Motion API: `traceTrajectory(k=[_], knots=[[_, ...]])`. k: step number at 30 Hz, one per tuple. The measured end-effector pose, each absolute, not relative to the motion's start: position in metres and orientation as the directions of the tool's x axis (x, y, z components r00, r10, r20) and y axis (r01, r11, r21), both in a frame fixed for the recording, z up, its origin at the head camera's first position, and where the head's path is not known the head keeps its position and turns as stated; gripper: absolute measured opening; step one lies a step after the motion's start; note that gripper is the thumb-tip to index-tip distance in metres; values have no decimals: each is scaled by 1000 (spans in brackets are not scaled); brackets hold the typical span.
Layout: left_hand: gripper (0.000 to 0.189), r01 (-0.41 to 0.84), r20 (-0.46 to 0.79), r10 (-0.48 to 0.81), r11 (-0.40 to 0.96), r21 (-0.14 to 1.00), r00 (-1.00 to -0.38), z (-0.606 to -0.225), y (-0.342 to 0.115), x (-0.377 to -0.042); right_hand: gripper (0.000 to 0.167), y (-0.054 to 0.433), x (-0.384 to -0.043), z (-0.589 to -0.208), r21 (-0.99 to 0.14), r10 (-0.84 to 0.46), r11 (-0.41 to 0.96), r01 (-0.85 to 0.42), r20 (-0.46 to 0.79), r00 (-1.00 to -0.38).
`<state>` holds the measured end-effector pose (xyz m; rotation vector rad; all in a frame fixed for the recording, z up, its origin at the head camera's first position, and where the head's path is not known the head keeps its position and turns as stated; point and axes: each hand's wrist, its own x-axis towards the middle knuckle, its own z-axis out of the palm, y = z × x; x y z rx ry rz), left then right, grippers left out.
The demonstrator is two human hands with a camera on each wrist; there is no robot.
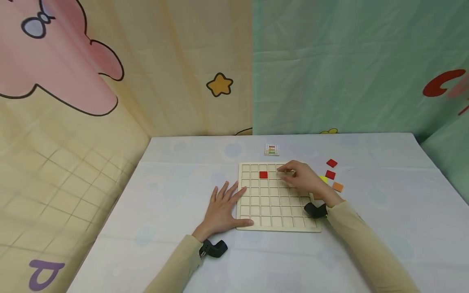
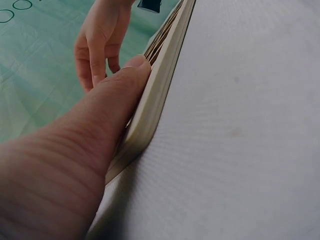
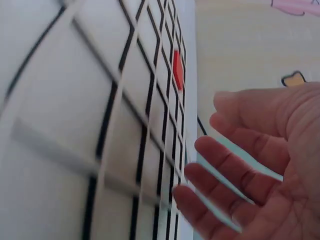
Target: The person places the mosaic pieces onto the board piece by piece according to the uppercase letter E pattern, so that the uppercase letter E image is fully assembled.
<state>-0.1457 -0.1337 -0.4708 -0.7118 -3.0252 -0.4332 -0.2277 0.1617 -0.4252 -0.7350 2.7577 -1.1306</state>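
A pale wooden grid board (image 1: 265, 211) lies on the table, with one red square tile (image 1: 263, 175) in a cell of its upper rows. Fingers spread, my left hand (image 1: 221, 205) rests at the board's left side; in the left wrist view the left thumb (image 2: 115, 95) lies along the rim. My right hand (image 1: 302, 177) hovers over the board's upper right part, fingers loosely bent. Nothing shows between its thumb and fingers in the right wrist view, where the hand (image 3: 260, 165) is beside the grid and the red tile (image 3: 178, 70) appears farther off.
Right of the board lie red tiles (image 1: 332, 163), an orange tile (image 1: 338, 187) and a yellow tile (image 1: 323, 178), partly behind the right arm. A small card (image 1: 272, 149) with a coloured grid pattern lies beyond the board. Printed curtains (image 1: 183, 61) hang behind the table (image 1: 176, 171).
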Motion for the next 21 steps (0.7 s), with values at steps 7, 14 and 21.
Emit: traceTrajectory(k=[7,14,21], knots=[[100,439,68,437,858,266,-897,-471,-134,-146,30,213,-229,-417,-636,-200,748,-191,58,-978],[101,436,61,436,861,264,-898,-472,-134,-146,37,247,-236,-415,-581,18,814,1,24,-1000],[100,439,62,440,855,276,-896,-471,-134,-146,47,260,-241,-421,-558,118,818,142,-79,-990]])
